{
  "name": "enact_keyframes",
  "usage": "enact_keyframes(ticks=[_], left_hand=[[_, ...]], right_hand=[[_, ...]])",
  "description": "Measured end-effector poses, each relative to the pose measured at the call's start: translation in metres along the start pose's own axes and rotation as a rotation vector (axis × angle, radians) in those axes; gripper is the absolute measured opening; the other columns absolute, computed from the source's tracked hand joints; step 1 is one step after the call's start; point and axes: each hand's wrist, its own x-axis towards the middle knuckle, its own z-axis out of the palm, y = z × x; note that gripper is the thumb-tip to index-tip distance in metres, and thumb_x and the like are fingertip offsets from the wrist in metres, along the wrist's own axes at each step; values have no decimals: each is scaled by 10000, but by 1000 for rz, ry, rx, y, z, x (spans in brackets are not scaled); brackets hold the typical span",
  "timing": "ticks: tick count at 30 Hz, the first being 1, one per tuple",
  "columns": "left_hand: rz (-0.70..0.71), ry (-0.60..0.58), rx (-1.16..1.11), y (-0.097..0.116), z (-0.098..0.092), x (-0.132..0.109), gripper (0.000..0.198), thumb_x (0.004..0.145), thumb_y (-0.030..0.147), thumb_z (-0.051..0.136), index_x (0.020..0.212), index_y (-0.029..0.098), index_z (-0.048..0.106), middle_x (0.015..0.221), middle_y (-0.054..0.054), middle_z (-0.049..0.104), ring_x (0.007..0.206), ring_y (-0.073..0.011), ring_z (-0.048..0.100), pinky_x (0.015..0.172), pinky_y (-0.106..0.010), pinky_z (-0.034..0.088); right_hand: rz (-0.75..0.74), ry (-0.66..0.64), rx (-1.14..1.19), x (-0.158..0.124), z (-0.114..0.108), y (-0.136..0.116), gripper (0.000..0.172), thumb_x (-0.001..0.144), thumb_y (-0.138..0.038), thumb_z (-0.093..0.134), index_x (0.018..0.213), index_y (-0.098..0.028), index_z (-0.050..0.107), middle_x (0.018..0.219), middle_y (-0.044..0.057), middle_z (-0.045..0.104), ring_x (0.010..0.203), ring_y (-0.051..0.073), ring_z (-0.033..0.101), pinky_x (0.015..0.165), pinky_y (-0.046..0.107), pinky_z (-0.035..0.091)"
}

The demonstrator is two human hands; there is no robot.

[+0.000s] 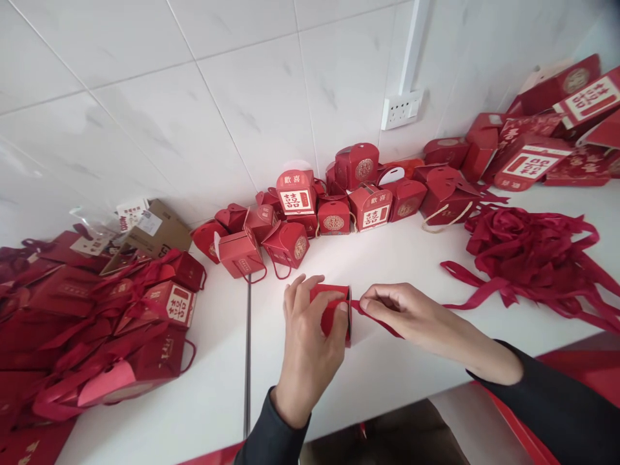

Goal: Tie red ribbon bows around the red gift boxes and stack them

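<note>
A small red gift box (330,318) lies on the white table in front of me, partly covered by my fingers. My left hand (310,342) grips its right edge between thumb and forefinger, while the other fingers stick up. Just to the right, my right hand (404,313) pinches a dark red ribbon (387,325) between thumb and fingertips. The ribbon's near end reaches the box's right edge; whether it passes inside I cannot tell. More ribbon in a loose heap (527,258) sits beyond my right forearm.
Finished-looking red boxes (334,216) line the tiled wall. A pile of ribboned boxes (111,323) covers the left side, with a cardboard carton (162,229) behind. More boxes (530,161) stack at far right. A power socket (401,110) is on the wall.
</note>
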Motion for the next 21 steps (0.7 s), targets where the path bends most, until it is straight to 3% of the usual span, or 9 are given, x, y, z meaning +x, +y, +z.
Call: enact_keyframes(ticks=[3, 5, 7, 9, 11, 14, 18, 21], left_hand=[[-34, -3, -60, 2, 2, 4, 127, 971, 191, 574, 929, 224, 690, 1191, -99, 640, 1316, -299, 494, 1083, -539, 451], [-63, 6, -90, 4, -1, 5, 145, 977, 190, 561, 879, 221, 663, 1178, -94, 641, 1315, -293, 503, 1062, -519, 464], [-77, 33, -106, 8, -7, 5, 155, 979, 197, 557, 864, 223, 658, 1204, -91, 634, 1323, -287, 505, 1065, -506, 462], [-77, 69, -118, 12, -16, 5, 142, 978, 213, 571, 875, 228, 668, 1242, -86, 626, 1319, -280, 515, 1072, -492, 461], [-74, 104, -129, 14, -23, 4, 134, 984, 236, 578, 893, 236, 676, 1270, -77, 622, 1303, -268, 535, 1072, -474, 466], [-79, 111, -135, 7, -28, 2, 88, 989, 255, 570, 1011, 243, 655, 1296, -81, 614, 1272, -255, 560, 1068, -469, 473], [-128, -29, -83, -10, -23, -7, 494, 895, 261, 665, 1356, 213, 497, 1311, -129, 594, 1219, -282, 570, 1016, -497, 504], [-239, -27, -144, -17, -17, -13, 425, 947, 297, 601, 1354, 214, 511, 1259, -124, 608, 1119, -255, 607, 911, -439, 546]], right_hand=[[-19, -17, -11, 3, 0, 2, 385, 1034, -501, 498, 802, -213, 601, 669, -57, 408, 589, 125, 348, 546, 273, 293], [-57, 39, -28, 4, 1, 2, 355, 1038, -530, 496, 925, -232, 652, 764, -27, 552, 648, 150, 472, 591, 281, 373], [-146, 166, -60, 5, 4, -1, 331, 1037, -544, 508, 1149, -273, 661, 1047, 32, 670, 893, 212, 611, 699, 305, 465], [-260, 254, -94, 6, 8, -6, 349, 1028, -538, 538, 1279, -314, 630, 1312, 58, 630, 1192, 263, 580, 858, 348, 506], [-337, 221, -112, 10, 13, -12, 286, 1024, -518, 555, 1188, -318, 678, 1371, 52, 607, 1307, 273, 529, 979, 385, 487], [-354, 160, -105, 19, 18, -17, 271, 1025, -508, 552, 997, -279, 696, 1314, 56, 638, 1281, 272, 559, 1035, 411, 462], [-333, 181, -155, 31, 21, -10, 258, 1016, -480, 558, 1002, -262, 695, 1323, 78, 630, 1306, 288, 537, 1069, 444, 446], [-360, 197, -237, 37, 24, -3, 213, 993, -419, 576, 953, -247, 696, 1293, 101, 641, 1314, 297, 532, 1098, 458, 431]])
